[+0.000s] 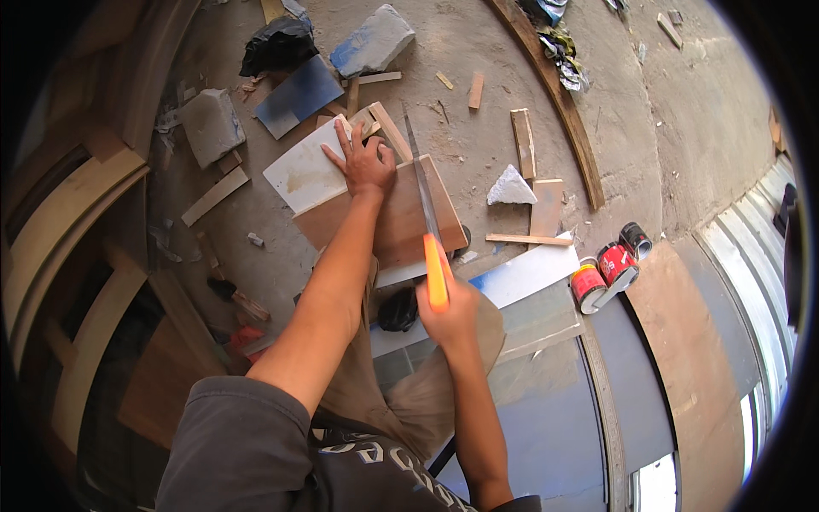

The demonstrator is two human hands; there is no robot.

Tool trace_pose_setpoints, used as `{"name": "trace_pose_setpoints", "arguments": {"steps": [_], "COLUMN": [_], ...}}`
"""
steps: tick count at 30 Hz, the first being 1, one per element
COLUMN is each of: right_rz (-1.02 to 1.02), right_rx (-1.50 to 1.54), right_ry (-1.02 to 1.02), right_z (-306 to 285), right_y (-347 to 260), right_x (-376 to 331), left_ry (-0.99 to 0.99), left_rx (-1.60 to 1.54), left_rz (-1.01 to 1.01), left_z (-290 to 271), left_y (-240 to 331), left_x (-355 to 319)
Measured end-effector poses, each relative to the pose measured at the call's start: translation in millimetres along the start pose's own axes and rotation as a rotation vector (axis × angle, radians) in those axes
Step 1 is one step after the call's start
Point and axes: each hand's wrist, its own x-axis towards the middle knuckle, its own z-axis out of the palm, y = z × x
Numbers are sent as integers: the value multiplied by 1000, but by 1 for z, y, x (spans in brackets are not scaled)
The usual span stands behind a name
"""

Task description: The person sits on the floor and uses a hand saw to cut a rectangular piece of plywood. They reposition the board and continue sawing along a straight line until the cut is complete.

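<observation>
My right hand (450, 309) is closed round the orange handle of a handsaw (424, 192). Its long, narrow blade points away from me and lies across the right part of a brown plywood board (403, 224). My left hand (368, 164) presses on the board's far side with its fingers spread. Some of those fingertips reach over a white panel (309, 171) that meets the plywood on the left. Just past the hand, a light wooden strip (391, 130) sticks out. What supports the plywood underneath is mostly hidden.
Concrete blocks (373, 41) and wood offcuts (523, 142) lie scattered on the floor beyond. To the right stand several paint cans (618, 263), near a white-and-blue board (527, 275). Wooden frames (81, 205) fill the left side. A long curved-looking plank (559, 94) lies far right.
</observation>
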Motion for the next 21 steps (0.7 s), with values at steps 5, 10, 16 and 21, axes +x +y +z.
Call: {"name": "trace_pose_setpoints", "arguments": {"steps": [5, 10, 16, 21], "right_rz": [-107, 51, 45, 64], "right_rx": [-15, -11, 6, -24], "right_ry": [-6, -33, -9, -28], "right_z": [-44, 12, -31, -19], "right_y": [-11, 0, -14, -6], "right_x": [-78, 41, -91, -32], "left_ry": [4, 1, -22, 2], "left_rx": [1, -17, -23, -29], "left_rz": [-10, 26, -14, -2], "left_z": [-3, 2, -6, -7], "left_y": [1, 1, -2, 1], "left_x": [-4, 5, -3, -2]}}
